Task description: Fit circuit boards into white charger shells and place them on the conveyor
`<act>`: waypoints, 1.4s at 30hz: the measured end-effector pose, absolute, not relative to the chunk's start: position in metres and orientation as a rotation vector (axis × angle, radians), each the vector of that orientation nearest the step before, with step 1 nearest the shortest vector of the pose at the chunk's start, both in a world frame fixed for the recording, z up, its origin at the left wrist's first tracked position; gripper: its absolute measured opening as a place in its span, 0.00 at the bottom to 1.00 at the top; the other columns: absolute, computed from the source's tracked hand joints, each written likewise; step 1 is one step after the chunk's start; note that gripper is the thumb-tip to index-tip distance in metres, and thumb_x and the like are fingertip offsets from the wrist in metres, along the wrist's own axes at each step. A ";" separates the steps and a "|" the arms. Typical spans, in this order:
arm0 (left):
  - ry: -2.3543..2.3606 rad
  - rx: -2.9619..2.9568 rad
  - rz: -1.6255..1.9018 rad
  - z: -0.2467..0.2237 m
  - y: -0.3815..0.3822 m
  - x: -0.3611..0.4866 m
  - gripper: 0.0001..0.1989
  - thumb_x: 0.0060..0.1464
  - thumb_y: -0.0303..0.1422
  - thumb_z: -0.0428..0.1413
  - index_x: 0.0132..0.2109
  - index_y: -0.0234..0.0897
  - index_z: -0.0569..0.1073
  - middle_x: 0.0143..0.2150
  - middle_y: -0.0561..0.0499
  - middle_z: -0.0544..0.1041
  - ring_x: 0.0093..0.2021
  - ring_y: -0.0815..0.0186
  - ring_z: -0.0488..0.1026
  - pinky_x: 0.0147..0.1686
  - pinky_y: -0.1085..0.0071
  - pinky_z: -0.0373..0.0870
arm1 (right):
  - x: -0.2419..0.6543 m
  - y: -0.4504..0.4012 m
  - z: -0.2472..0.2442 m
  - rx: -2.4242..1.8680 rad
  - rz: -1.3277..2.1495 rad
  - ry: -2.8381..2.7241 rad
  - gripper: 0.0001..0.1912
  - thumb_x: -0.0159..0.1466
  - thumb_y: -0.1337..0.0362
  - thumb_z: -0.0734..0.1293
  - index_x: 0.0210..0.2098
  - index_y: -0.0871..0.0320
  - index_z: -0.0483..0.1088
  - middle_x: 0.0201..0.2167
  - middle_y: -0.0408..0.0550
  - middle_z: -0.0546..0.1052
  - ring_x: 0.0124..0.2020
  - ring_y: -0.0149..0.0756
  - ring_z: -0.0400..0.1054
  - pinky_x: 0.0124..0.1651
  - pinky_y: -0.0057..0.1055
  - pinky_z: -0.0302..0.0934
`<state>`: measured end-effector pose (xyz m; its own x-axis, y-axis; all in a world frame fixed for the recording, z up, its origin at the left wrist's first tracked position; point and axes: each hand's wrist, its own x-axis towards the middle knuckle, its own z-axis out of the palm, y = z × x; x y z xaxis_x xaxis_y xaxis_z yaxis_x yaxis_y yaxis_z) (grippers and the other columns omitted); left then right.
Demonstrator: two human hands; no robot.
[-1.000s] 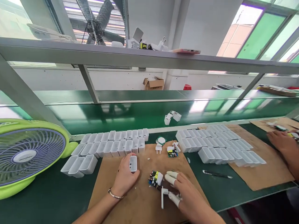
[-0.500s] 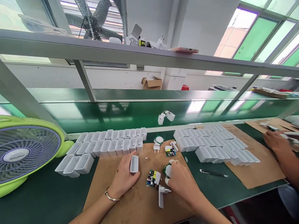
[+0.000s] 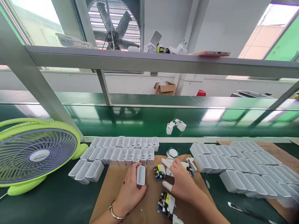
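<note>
The left hand [image 3: 129,194] curls its fingers around an open white plastic charger casing [image 3: 140,175] at lower center. The right hand [image 3: 183,183] has gloved fingers [image 3: 167,186] spread just beside a small circuit board [image 3: 159,172] on a cardboard sheet [image 3: 112,189]; any pinch cannot be told.

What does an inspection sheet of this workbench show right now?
surface: green bench mat under a brown cardboard sheet
job's things: white plastic shells in rows; circuit boards on the cardboard
clutter: black-handled tool on the mat
grippers: left hand grips a white plastic shell; right hand, with white finger cots, over the boards, grip hidden
cables: nothing seen
surroundings: lime-green desk fan, green conveyor belt, cardboard box
</note>
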<state>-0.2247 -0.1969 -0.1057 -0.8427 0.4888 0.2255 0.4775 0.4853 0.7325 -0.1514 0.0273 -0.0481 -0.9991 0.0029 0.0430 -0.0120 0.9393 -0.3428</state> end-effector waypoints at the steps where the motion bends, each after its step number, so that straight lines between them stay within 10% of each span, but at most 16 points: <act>1: 2.673 0.867 1.320 -0.105 -0.198 -0.224 0.30 0.46 0.25 0.51 0.58 0.35 0.58 0.57 0.39 0.65 0.58 0.50 0.64 0.58 0.48 0.63 | -0.152 0.031 -0.049 0.031 0.573 -3.076 0.16 0.54 0.64 0.68 0.42 0.62 0.72 0.46 0.56 0.73 0.55 0.52 0.59 0.59 0.45 0.55; 25: 2.195 1.072 1.419 -0.098 -0.200 -0.226 0.42 0.57 0.36 0.58 0.70 0.39 0.43 0.70 0.40 0.50 0.69 0.52 0.50 0.67 0.51 0.48 | -0.162 0.039 -0.070 0.094 1.047 -2.923 0.18 0.53 0.75 0.64 0.44 0.59 0.69 0.43 0.51 0.70 0.47 0.41 0.63 0.53 0.39 0.61; 30: 2.067 1.000 1.590 -0.094 -0.200 -0.225 0.31 0.55 0.30 0.56 0.63 0.40 0.54 0.61 0.41 0.64 0.59 0.55 0.64 0.62 0.56 0.59 | -0.160 0.034 -0.065 0.087 1.071 -2.799 0.22 0.51 0.70 0.69 0.47 0.60 0.68 0.44 0.53 0.71 0.49 0.46 0.64 0.53 0.43 0.62; 36: 2.026 1.109 1.702 -0.088 -0.196 -0.222 0.30 0.37 0.18 0.54 0.52 0.38 0.68 0.57 0.43 0.58 0.64 0.51 0.54 0.62 0.58 0.54 | -0.140 0.019 -0.072 -0.236 1.786 -2.308 0.30 0.51 0.63 0.73 0.52 0.55 0.65 0.49 0.53 0.74 0.40 0.41 0.74 0.39 0.33 0.71; 42: 1.592 0.865 1.832 -0.090 -0.189 -0.227 0.27 0.42 0.21 0.61 0.51 0.38 0.67 0.39 0.52 0.67 0.38 0.67 0.68 0.38 0.75 0.65 | -0.130 0.009 -0.080 -0.088 1.811 -2.214 0.27 0.46 0.61 0.75 0.46 0.56 0.73 0.51 0.56 0.74 0.39 0.45 0.75 0.33 0.31 0.72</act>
